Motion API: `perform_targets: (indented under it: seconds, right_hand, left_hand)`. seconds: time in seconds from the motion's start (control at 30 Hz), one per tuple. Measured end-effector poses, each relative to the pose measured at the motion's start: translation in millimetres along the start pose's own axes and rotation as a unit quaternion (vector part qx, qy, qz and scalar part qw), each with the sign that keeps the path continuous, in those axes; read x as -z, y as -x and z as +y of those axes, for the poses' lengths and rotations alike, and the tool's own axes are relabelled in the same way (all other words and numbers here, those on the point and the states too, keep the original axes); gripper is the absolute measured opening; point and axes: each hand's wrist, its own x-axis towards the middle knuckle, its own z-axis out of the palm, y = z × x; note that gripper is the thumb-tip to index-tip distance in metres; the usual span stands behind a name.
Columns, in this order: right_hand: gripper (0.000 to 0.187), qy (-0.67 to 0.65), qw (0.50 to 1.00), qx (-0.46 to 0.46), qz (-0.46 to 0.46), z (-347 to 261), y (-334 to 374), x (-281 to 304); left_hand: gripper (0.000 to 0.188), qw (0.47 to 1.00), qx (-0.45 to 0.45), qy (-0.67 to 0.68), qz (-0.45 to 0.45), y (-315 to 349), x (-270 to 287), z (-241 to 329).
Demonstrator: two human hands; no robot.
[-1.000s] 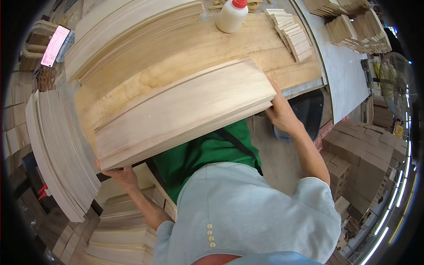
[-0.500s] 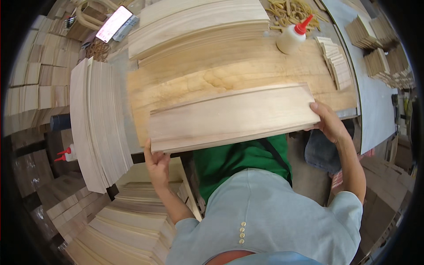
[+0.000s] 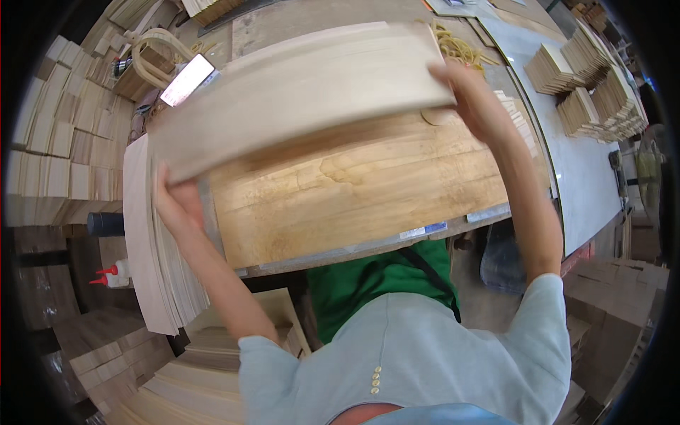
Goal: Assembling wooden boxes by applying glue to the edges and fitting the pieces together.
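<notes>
A long, pale wooden board (image 3: pixel 304 92) is gripped at both ends and held over the far part of the work board, its edges smeared by motion. My left hand (image 3: pixel 177 200) grasps its near left corner, beside the tall row of thin boards (image 3: pixel 159 248). Around the right end closes my right hand (image 3: pixel 471 99), near the yellow rubber bands (image 3: pixel 460 48). Below lies a bare, stained wooden work board (image 3: pixel 354 191). The held board covers the stack behind it and most of the glue bottle, whose pale base just shows.
A lit phone (image 3: pixel 188 79) leans at the far left of the table. Small wooden strips (image 3: pixel 517 117) lie at the right, and bundled wood pieces (image 3: pixel 567 67) stand on the grey side table (image 3: pixel 588 191). Red-tipped bottles (image 3: pixel 113 273) are at the left; stacked wood surrounds me.
Both hands have carried the board away from my body, up and to the left, from the near edge to the far side. The work board's near part is now uncovered.
</notes>
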Motion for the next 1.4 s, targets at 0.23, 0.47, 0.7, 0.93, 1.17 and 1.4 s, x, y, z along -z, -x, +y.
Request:
perform_targets:
  seconds: [0.23, 0.47, 0.7, 0.93, 1.17, 1.4]
  right_hand:
    - [0.056, 0.043, 0.998, -0.038, 0.035, -12.8, -79.5, -3.5]
    - [0.058, 0.064, 0.989, -0.130, 0.002, 9.6, -91.3, -3.4]
    - [0.066, 0.154, 0.980, -0.123, -0.014, -1.0, -93.5, -6.2]
    - [0.073, 0.212, 0.977, -0.036, 0.000, -39.1, -146.2, 78.8]
    - [0.065, 0.236, 0.955, -0.156, -0.088, 51.7, -244.1, 54.6]
    - [0.055, 0.216, 0.952, -0.167, -0.141, 73.5, -246.7, 50.0]
  left_hand:
    - [0.047, 0.990, 0.040, -0.101, -0.087, -101.1, -14.0, -19.2]
    - [0.053, 0.984, 0.074, -0.149, -0.064, -101.1, -14.3, -37.5]
    - [0.056, 0.980, 0.054, -0.180, -0.062, -109.1, 10.5, -33.4]
    - [0.055, 0.981, 0.142, 0.012, -0.132, -160.7, 35.0, -38.7]
    - [0.048, 0.971, 0.175, -0.159, -0.043, -289.1, 24.7, -79.6]
    - [0.044, 0.906, 0.278, -0.253, -0.195, -227.3, -13.5, -104.2]
